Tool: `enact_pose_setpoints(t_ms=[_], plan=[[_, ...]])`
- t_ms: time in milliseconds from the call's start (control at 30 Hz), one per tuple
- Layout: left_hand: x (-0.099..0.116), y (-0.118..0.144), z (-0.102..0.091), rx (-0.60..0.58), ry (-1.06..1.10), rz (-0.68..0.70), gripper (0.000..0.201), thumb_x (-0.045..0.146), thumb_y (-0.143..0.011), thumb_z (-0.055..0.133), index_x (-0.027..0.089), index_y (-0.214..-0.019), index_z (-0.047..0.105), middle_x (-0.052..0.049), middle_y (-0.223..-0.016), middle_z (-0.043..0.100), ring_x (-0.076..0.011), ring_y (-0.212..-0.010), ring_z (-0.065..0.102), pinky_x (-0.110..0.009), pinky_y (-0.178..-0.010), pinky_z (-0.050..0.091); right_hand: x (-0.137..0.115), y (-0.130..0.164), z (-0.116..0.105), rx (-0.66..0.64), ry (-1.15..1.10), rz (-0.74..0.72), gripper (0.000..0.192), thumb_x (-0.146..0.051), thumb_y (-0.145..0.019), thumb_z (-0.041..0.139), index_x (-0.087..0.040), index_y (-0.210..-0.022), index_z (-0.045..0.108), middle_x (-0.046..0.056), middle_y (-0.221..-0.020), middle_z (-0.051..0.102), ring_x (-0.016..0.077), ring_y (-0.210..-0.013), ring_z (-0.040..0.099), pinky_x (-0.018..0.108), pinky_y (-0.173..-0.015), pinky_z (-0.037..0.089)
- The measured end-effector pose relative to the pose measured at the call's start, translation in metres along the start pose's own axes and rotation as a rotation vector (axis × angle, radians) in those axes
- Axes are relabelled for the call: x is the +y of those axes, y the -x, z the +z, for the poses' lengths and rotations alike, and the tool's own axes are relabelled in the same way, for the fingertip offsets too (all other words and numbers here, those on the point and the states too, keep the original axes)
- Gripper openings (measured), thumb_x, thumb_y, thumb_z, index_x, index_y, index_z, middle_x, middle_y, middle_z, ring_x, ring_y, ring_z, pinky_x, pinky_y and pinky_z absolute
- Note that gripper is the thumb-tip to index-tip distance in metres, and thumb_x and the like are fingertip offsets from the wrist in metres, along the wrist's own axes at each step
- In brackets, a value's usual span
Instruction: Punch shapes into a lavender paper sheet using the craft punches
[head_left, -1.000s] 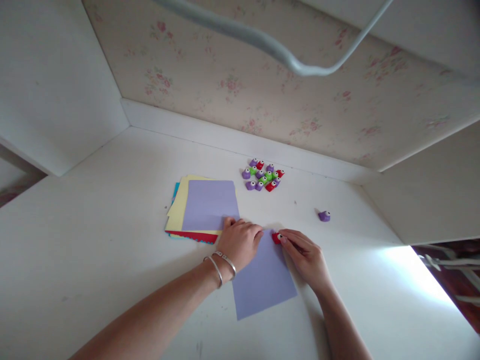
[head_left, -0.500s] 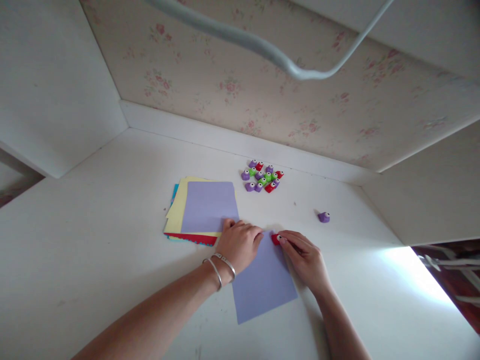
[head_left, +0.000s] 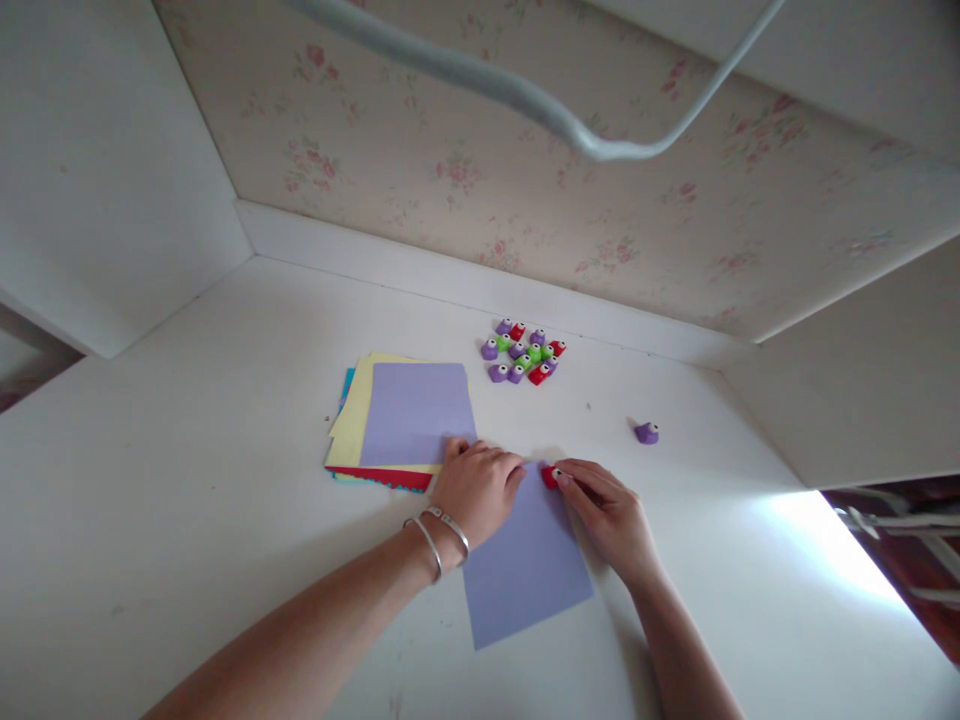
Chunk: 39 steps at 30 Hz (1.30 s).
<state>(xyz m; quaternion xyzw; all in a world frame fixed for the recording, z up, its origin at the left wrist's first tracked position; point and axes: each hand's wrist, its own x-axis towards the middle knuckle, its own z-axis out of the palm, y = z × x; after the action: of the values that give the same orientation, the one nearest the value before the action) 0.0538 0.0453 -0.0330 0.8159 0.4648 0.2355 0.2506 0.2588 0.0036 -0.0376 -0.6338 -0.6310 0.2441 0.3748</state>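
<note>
A lilac paper sheet [head_left: 525, 570] lies on the white desk [head_left: 225, 480] in front of me. My left hand [head_left: 480, 490], with two bangles at the wrist, rests knuckles-up on the sheet's far left corner, fingers curled. My right hand [head_left: 611, 515] grips a small red paper punch [head_left: 551, 477] at the sheet's far edge, fingers laid along it. The punch sits on the paper's edge.
A stack of coloured paper [head_left: 405, 420] with a lilac sheet on top lies to the left. Several small purple, green and red punches [head_left: 525, 352] cluster near the back wall. A lone purple punch [head_left: 646, 432] sits to the right. A grey bar [head_left: 525, 95] hangs overhead.
Hardly anything has moved. Both hands stay on the lilac sheet and the red punch; only the camera view shifts slightly.
</note>
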Motion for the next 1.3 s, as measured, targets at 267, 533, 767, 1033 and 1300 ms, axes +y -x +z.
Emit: enact_pose_setpoints(t_ms=[267,533,767,1033,1300], plan=[[-0.001,0.000,0.001,0.002,-0.008,0.000,0.024,0.034,-0.100,0.047,0.028,-0.097,0.070,0.001,-0.093,0.073,-0.0177,-0.093,0.062,-0.038,-0.086,0.028,-0.011,-0.007,-0.006,-0.075,-0.114,0.174,0.030,-0.049,-0.082,0.070,-0.024,-0.096,0.078,0.009,-0.106,0.074,0.0257,-0.097,0.068,0.036,-0.080,0.055],[-0.001,0.001,0.001,-0.003,-0.022,0.000,0.024,0.033,-0.099,0.047,0.026,-0.095,0.070,0.001,-0.092,0.072,-0.0175,-0.093,0.061,-0.038,-0.084,0.027,-0.014,-0.025,-0.019,-0.269,-0.190,0.474,0.040,-0.050,-0.071,0.077,-0.020,-0.098,0.076,0.009,-0.097,0.076,0.0263,-0.093,0.067,0.039,-0.085,0.048],[0.000,0.000,0.000,-0.003,-0.028,-0.005,0.024,0.032,-0.099,0.047,0.027,-0.095,0.070,0.002,-0.092,0.073,-0.0166,-0.091,0.061,-0.039,-0.085,0.026,-0.023,-0.043,-0.027,-0.432,-0.138,0.544,0.027,-0.039,-0.071,0.075,-0.020,-0.090,0.075,0.005,-0.085,0.076,0.0207,-0.081,0.065,0.035,-0.081,0.046],[0.000,-0.001,0.002,-0.007,-0.040,-0.017,0.024,0.032,-0.100,0.047,0.029,-0.098,0.071,0.001,-0.092,0.072,-0.0162,-0.092,0.062,-0.039,-0.086,0.027,-0.029,-0.063,-0.029,-0.544,-0.139,0.589,0.016,-0.025,-0.061,0.073,-0.019,-0.076,0.075,0.004,-0.071,0.071,0.0180,-0.070,0.060,0.032,-0.070,0.046],[-0.001,-0.001,0.002,-0.020,-0.042,-0.019,0.027,0.034,-0.100,0.045,0.028,-0.102,0.071,-0.001,-0.093,0.072,-0.0164,-0.092,0.061,-0.038,-0.090,0.028,-0.029,-0.065,-0.032,-0.557,-0.165,0.593,0.019,-0.027,-0.060,0.075,-0.019,-0.078,0.076,0.005,-0.075,0.072,0.0185,-0.073,0.063,0.033,-0.073,0.050]])
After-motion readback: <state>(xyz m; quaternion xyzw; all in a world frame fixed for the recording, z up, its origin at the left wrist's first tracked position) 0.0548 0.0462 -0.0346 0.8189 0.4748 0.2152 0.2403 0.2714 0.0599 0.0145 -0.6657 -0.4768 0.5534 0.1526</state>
